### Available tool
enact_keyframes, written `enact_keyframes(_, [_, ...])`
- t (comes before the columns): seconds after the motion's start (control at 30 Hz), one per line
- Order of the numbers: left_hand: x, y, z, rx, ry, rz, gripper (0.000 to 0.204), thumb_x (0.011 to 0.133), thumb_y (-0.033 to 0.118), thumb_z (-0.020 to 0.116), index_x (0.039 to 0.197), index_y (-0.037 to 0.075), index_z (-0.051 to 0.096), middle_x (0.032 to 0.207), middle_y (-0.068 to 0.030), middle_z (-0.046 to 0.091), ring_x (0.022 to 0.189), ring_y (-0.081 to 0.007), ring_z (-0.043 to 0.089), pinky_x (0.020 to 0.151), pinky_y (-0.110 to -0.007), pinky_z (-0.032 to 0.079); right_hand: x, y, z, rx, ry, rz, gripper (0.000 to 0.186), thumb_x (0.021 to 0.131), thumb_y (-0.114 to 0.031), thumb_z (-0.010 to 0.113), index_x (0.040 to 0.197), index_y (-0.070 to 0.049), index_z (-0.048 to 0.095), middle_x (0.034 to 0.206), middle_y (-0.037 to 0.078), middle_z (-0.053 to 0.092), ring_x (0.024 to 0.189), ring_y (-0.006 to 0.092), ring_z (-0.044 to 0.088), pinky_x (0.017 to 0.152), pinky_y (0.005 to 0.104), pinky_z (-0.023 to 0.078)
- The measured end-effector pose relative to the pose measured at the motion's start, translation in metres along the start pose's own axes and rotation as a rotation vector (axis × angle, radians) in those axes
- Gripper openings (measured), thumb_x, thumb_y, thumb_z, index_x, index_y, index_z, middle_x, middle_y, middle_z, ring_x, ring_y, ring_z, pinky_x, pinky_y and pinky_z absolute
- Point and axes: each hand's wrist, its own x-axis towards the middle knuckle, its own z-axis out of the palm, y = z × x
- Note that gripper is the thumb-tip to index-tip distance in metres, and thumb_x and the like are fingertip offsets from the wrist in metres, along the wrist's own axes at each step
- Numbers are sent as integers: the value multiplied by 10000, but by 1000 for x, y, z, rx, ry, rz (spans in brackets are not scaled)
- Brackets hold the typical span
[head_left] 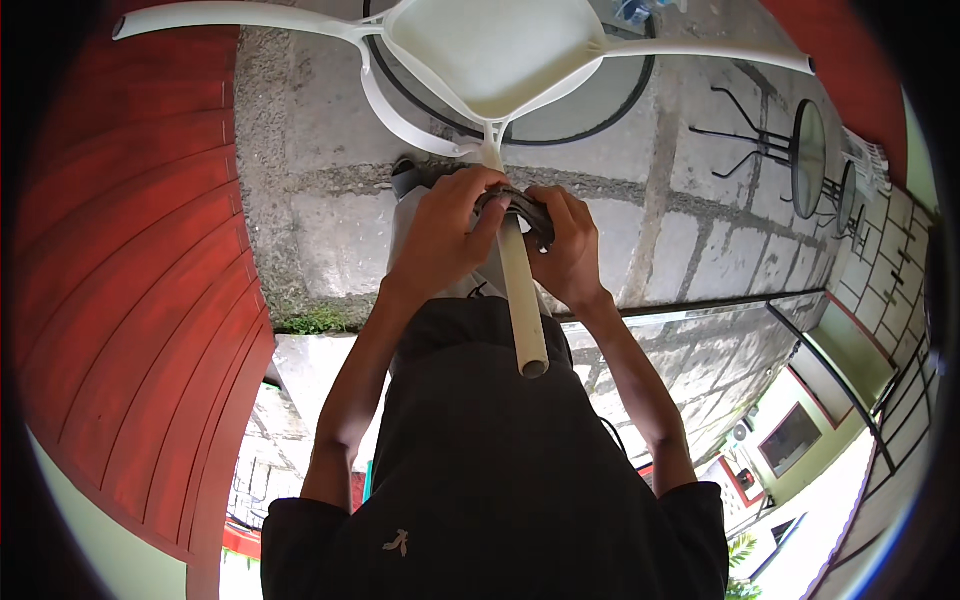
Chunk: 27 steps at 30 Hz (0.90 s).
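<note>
My left hand [455, 225] and my right hand [565, 240] are closed on a dark, curved piece [528, 205] that crosses a long cream-coloured tube [523, 290]; I cannot make out what that piece is. The tube runs from a white plastic frame [490, 55] at the top down toward my body, its hollow end over my dark clothing. The frame has a square middle panel and long arms reaching out to both sides. My fingers partly hide where the dark piece meets the tube.
A round glass tabletop [630, 105] lies beneath the white frame on grey paving [320, 120]. Small dark-legged tables [808, 160] stand at the right. A red wooden wall [130, 300] fills the left side. A dark rail [700, 304] crosses the right side.
</note>
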Motion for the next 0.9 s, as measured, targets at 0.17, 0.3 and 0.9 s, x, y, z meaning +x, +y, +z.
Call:
enact_keyframes(0.17, [49, 52, -15, -183, -146, 34, 164, 994, 118, 548, 1087, -16, 571, 715, -94, 550, 631, -131, 480, 607, -303, 416, 4, -19, -29, 216, 65, 141, 420, 734, -63, 791, 1091, 0, 580, 959, 128, 649, 850, 270, 633, 766, 367, 497])
enact_keyframes(0.3, [75, 98, -31, -25, -220, 148, 175, 1001, 150, 565, 1049, -17, 585, 716, -89, 566, 627, -128, 489, 599, -300, 419, 1, -39, -59, 409, 55, 264, 463, 782, -46, 761, 1190, 6, 547, 977, 96, 654, 882, 181, 620, 801, 335, 493])
enact_keyframes(0.9, [88, 128, -49, 114, -283, 113, 388, 678, 145, 894, 954, 12, 655, 800, -9, 648, 787, -113, 549, 768, -303, 455, 36, -7, -120, 707, -124, 200, 294, 792, 4, 769, 1063, 0, 654, 903, 25, 682, 785, 79, 615, 680, 241, 502])
